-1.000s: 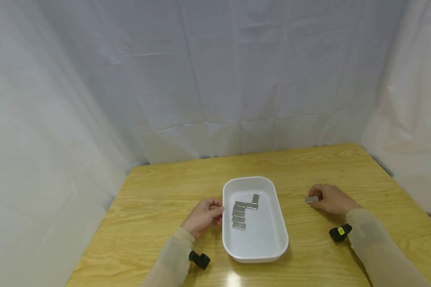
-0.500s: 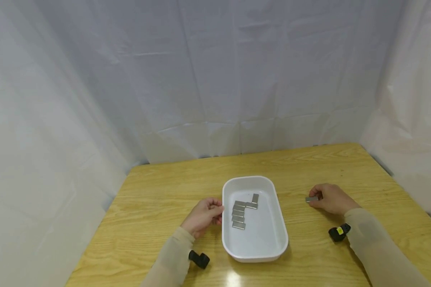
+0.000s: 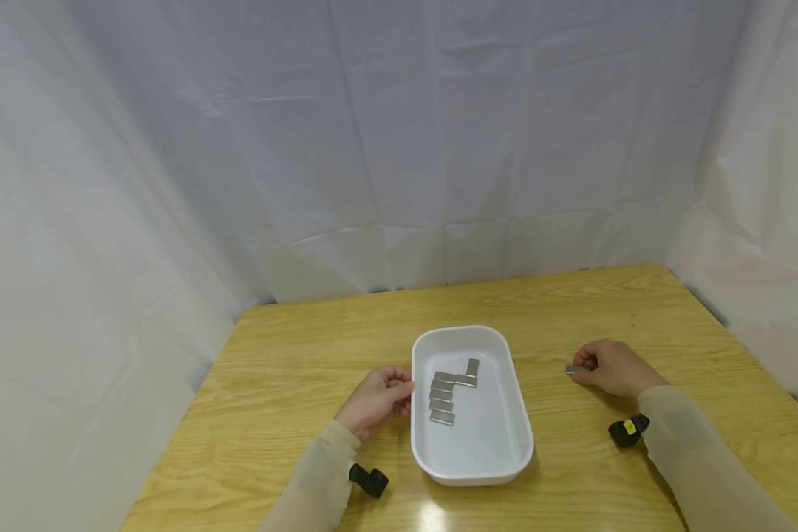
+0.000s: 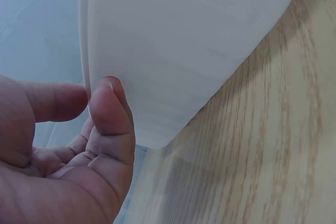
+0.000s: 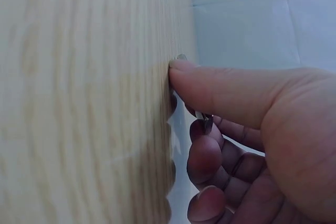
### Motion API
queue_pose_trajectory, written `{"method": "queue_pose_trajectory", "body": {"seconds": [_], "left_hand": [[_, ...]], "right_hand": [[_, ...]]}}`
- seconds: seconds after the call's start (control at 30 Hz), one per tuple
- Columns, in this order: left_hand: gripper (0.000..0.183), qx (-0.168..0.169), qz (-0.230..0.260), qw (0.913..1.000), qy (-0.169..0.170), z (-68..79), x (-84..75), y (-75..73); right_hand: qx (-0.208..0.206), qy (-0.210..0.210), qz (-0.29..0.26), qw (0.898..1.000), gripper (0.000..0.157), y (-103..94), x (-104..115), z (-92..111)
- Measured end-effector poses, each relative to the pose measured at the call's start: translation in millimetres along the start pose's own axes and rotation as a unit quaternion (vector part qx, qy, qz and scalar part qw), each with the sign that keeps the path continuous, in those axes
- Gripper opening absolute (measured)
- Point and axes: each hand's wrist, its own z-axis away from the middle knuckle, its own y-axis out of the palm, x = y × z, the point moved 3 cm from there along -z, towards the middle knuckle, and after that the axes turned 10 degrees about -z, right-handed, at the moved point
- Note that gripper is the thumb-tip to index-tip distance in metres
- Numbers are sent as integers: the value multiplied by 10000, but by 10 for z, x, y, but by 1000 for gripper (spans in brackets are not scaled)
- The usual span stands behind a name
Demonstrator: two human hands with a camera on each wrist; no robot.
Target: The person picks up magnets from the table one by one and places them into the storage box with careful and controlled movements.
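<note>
A white rectangular tray [image 3: 475,458] stands on the table in the head view. At its left rim is my left hand [image 3: 380,399]. The left wrist view shows the thumb [image 4: 109,111] against the tray's outer wall [image 4: 173,40] and another fingertip at the rim, pinching the edge. Several flat silver-grey rectangular pieces [image 3: 442,395] lie inside the tray, most in a column on the left. To the right, my right hand [image 3: 615,367] pinches a similar metal piece [image 3: 570,369] low over the tabletop. Its fingers hide most of that piece in the right wrist view.
The wooden table [image 3: 306,347] extends around the tray, with its far edge along a white sheet [image 3: 399,148]. More white sheeting hangs at the left and right sides. A black camera mount [image 3: 369,482] is on the left wrist, another [image 3: 628,431] on the right.
Slightly less of the metal piece shows past my right fingertips, and its visible end sits flatter. My left hand and the tray have stayed in place.
</note>
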Motion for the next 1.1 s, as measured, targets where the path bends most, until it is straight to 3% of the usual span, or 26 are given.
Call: {"method": "queue_pose_trajectory", "body": {"seconds": [0.63, 1.1], "left_hand": [[22, 11, -4, 10000, 29, -6, -7, 17], [21, 7, 14, 9999, 101, -59, -17, 73]], "right_hand": [[-64, 79, -77, 9999, 18, -13, 5, -11], [-226, 109, -565, 9981, 27, -132, 107, -1]]}}
